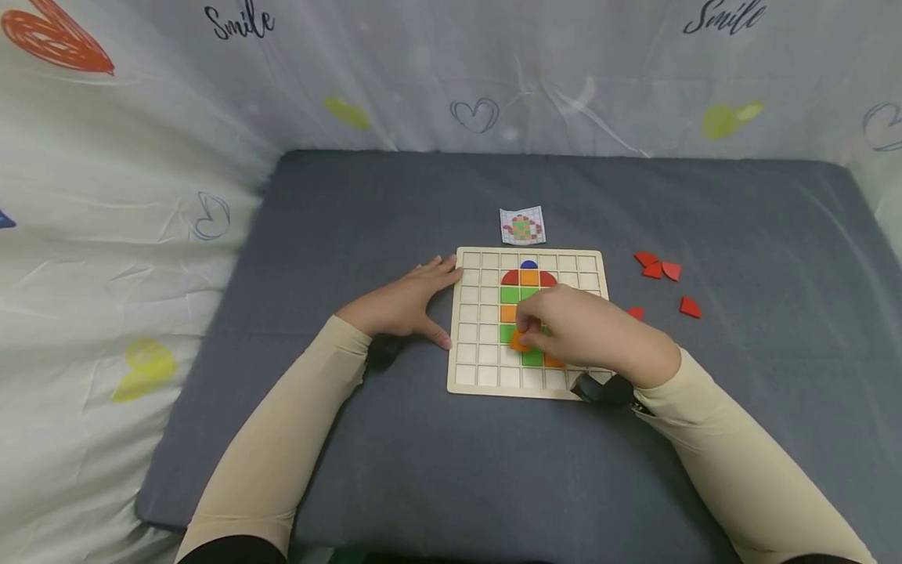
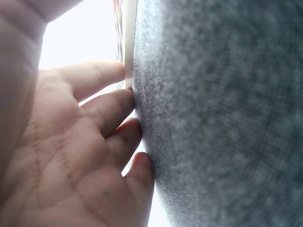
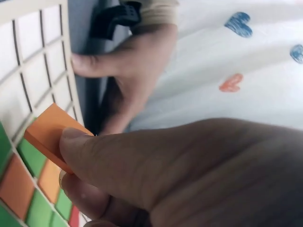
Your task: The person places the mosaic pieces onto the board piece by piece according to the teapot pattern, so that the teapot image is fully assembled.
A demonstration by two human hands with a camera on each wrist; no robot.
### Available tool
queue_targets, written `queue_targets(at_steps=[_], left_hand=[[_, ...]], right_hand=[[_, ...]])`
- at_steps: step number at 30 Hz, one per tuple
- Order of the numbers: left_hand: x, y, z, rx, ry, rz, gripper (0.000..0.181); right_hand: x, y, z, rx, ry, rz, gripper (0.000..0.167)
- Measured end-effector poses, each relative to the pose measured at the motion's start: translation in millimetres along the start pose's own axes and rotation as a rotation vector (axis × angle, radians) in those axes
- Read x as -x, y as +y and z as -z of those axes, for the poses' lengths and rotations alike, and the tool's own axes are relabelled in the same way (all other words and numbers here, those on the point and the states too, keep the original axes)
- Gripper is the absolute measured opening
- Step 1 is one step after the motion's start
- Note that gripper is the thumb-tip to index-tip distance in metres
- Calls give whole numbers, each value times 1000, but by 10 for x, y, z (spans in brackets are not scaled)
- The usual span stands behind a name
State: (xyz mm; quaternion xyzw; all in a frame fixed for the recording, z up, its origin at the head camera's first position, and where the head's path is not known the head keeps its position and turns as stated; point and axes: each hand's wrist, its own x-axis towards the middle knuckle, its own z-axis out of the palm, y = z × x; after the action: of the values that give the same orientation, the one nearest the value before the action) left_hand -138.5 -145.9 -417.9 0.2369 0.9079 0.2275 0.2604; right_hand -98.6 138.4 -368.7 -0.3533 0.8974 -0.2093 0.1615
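Observation:
A wooden grid board [image 1: 474, 377] lies on the grey table, partly filled with green, orange, red and blue pieces. Between thumb and fingers, my right hand [image 1: 581, 329] pinches an orange square tile [image 3: 52, 132], held tilted over the lower part of the pattern. That hand hides some of the grid. My left hand [image 1: 409, 301] rests at the board's left edge with fingers spread, thumb and fingertips touching the rim. In the left wrist view, the fingers [image 2: 106, 111] are extended against the board's side and the cloth.
Behind the board lies a small pattern card [image 1: 523, 225] with a coloured grid picture. Several loose red quarter-round pieces [image 1: 672, 271] are scattered to the right of the board. A white printed curtain [image 1: 423, 70] hangs behind the grey-covered table [image 1: 352, 204].

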Motion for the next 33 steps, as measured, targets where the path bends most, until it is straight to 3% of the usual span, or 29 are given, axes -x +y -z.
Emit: queue_targets(at_steps=[9, 23, 33], left_hand=[[-6, -13, 7, -3, -3, -2, 125], [1, -5, 7, 5, -6, 2, 125], [2, -8, 6, -2, -7, 1, 126]], right_hand=[[-44, -24, -156, 1, -15, 47, 17], [-110, -57, -274, 72, -46, 35, 18], [-83, -54, -315, 79, -21, 14, 17]])
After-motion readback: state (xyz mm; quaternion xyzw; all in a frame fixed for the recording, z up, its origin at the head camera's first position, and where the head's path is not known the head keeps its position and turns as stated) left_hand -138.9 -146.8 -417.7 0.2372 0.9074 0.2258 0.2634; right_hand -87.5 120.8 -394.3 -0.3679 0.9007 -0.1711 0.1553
